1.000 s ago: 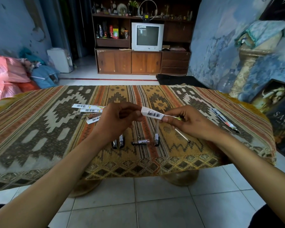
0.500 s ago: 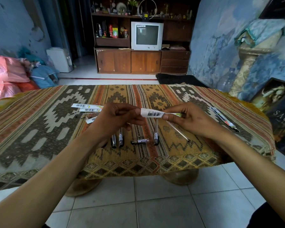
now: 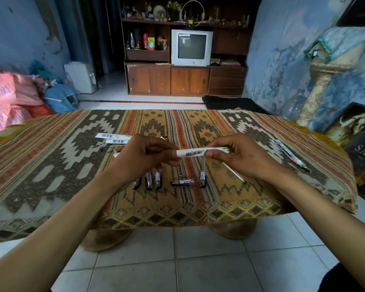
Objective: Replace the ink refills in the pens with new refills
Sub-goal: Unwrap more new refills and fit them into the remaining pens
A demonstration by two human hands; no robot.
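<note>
Both hands up over the table, a wrapped refill [image 3: 195, 153] held level between them: left hand [image 3: 143, 157] pinches its left end, right hand [image 3: 238, 157] pinches further along by the yellow tip. Looks like unwrapping; best to hold the sleeve firm with one hand and draw the thin refill straight out, no bending (it would kink easily). Below, pen parts [image 3: 156, 181] lie in a row on the patterned cloth [image 3: 51, 165], more wrapped refills [image 3: 112, 138] at far left, one at right. Behind: television [image 3: 191, 47] in a wooden cabinet, blue walls
</note>
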